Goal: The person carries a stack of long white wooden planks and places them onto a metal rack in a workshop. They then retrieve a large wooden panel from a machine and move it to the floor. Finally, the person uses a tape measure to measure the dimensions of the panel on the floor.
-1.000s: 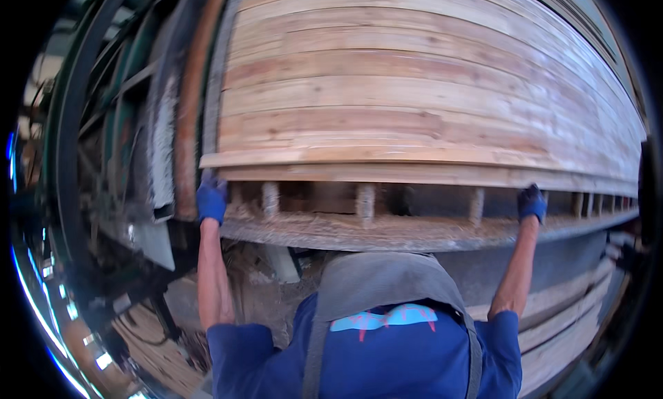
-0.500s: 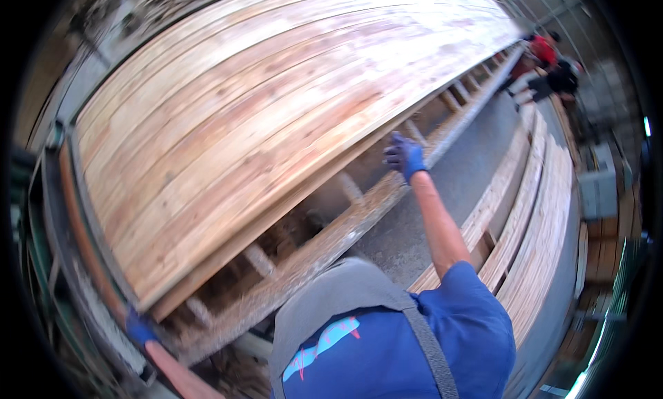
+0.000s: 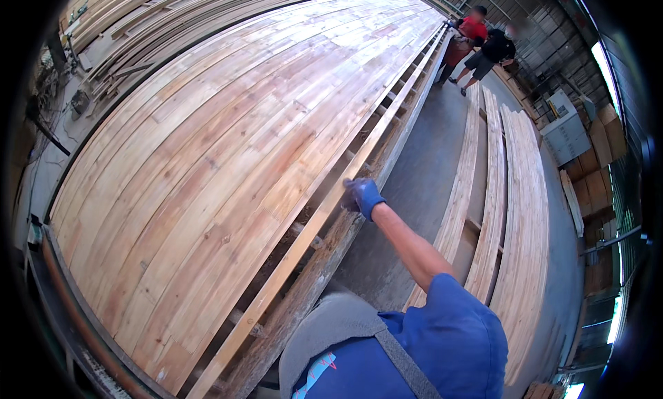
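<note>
My right hand (image 3: 361,196), in a blue glove, is at the outer edge of a long, narrow wooden strip (image 3: 298,245). Its fingers curl against the strip, with the fingertips partly hidden. A narrow gap separates this strip from a broad surface of long planks (image 3: 228,171) laid side by side. Both rest over a frame whose rough outer beam (image 3: 304,295) runs below my hand, and short crosspieces show through the gap. No part of my left hand is visible.
Stacked long boards (image 3: 521,226) lie on the floor to the right. Two people, one in a red top (image 3: 472,30) and one in a black top (image 3: 496,48), stand at the far end. A metal rail (image 3: 72,309) borders the near left end. More timber (image 3: 159,26) lies beyond.
My right hand has gone from spread fingers above the crosspieces to the strip's edge. The strip now sits apart from the planks. My left hand has left the view, which has turned.
</note>
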The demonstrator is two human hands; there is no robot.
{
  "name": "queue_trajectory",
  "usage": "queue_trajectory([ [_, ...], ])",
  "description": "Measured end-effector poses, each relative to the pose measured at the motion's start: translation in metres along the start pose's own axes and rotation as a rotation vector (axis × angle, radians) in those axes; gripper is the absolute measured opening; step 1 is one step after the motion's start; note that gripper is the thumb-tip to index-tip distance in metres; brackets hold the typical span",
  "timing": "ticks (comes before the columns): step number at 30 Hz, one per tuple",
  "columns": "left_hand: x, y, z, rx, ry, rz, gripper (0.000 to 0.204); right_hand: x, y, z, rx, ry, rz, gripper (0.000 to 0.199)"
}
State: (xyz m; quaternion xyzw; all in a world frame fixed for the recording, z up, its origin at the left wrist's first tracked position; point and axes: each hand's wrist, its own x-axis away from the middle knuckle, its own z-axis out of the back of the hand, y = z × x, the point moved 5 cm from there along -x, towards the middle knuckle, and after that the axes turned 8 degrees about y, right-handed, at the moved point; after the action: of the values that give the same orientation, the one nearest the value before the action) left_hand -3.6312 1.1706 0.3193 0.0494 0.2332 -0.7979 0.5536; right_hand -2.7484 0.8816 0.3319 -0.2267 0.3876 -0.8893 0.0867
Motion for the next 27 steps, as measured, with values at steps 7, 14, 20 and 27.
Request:
queue_trajectory([
  [7,0.027,0.054,-0.01,-0.146,0.055,-0.203,0.031,-0.049,0.004,-0.027,1.073,-0.233,0.594,0.03],
  [14,-0.073,0.074,0.071,0.449,-0.044,0.398,0.044,-0.065,0.016,-0.023,0.652,-0.102,0.485,0.027],
  [20,-0.027,0.185,0.133,0.557,-0.004,0.531,0.062,-0.068,0.056,-0.024,-0.513,-0.178,-0.301,0.036],
  [27,-0.043,0.267,0.115,0.407,-0.142,0.579,0.074,-0.056,0.038,-0.02,-0.354,-0.166,-0.254,0.04],
])
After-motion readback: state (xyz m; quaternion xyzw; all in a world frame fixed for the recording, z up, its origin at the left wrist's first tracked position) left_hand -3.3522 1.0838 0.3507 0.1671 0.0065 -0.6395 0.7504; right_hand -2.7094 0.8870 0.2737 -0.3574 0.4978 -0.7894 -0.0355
